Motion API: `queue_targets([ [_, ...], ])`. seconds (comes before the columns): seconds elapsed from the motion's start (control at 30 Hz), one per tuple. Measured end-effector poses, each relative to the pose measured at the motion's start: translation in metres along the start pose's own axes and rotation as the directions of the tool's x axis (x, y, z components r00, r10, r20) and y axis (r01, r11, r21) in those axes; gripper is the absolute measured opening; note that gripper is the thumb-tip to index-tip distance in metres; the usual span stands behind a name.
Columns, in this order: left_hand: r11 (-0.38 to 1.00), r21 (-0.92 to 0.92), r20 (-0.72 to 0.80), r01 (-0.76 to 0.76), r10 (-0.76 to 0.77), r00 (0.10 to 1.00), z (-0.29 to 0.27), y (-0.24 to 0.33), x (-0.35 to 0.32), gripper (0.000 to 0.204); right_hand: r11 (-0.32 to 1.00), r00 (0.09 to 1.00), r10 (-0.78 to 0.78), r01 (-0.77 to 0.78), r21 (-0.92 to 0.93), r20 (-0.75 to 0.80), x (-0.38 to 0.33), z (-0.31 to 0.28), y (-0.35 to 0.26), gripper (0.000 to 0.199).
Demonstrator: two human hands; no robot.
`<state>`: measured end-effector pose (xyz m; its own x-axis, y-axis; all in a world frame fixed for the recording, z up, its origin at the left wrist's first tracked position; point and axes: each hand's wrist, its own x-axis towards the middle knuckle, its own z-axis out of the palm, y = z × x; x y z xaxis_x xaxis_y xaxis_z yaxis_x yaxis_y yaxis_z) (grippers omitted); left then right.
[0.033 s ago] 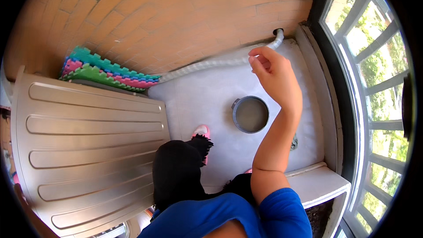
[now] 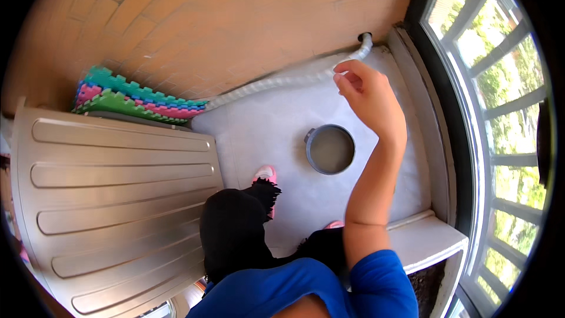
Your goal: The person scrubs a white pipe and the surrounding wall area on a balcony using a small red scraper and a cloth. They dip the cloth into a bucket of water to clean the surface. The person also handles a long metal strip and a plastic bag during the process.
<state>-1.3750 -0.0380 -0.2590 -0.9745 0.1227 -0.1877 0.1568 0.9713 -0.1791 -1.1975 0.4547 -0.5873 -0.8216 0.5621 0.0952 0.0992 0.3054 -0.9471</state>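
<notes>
My right hand [image 2: 369, 95] is raised in front of me. Its fingers curl in and the thumb tip comes close to the index fingertip; nothing shows between them. Below and left of it, apart from the hand, a round dark-grey bucket [image 2: 309, 160] stands on the floor. It holds murky, greyish-brown water [image 2: 331, 150]. My left hand does not show; a dark brownish strip at the lower left rim is too unclear to name.
A beige ribbed panel [image 2: 123, 179] fills the left side. Interlocking foam mats [image 2: 132, 97] lean on the brick wall [image 2: 247, 17]. A grey corrugated hose [image 2: 271, 86] runs along the wall into a hole. A barred window [image 2: 512, 112] and a white ledge [image 2: 426, 238] stand at right.
The view has shifted slightly, so the bucket, mats and panel sit a little further left. My right forearm now covers the greenish cloth-like thing on the floor. The finger pose looks the same.
</notes>
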Motion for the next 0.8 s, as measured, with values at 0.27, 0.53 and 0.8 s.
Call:
queue_targets([
  [0.27,0.536,-0.701,0.139,-0.47,0.75,0.647,0.101,0.251,0.042,0.029,0.45,0.759,0.56,0.056,-0.891,0.331,-0.04,-0.039,0.238,0.017],
  [0.53,-0.066,-0.563,0.312,0.824,0.906,0.286,0.26,0.351,0.045,0.024,0.277,0.58,0.814,-0.371,-0.886,0.012,-0.169,-0.026,0.363,0.06],
  [0.8,-0.111,-0.372,0.29,0.922,0.929,0.228,0.314,0.343,0.049,0.023,0.171,0.529,0.841,-0.461,-0.871,-0.115,-0.183,-0.024,0.344,0.045],
])
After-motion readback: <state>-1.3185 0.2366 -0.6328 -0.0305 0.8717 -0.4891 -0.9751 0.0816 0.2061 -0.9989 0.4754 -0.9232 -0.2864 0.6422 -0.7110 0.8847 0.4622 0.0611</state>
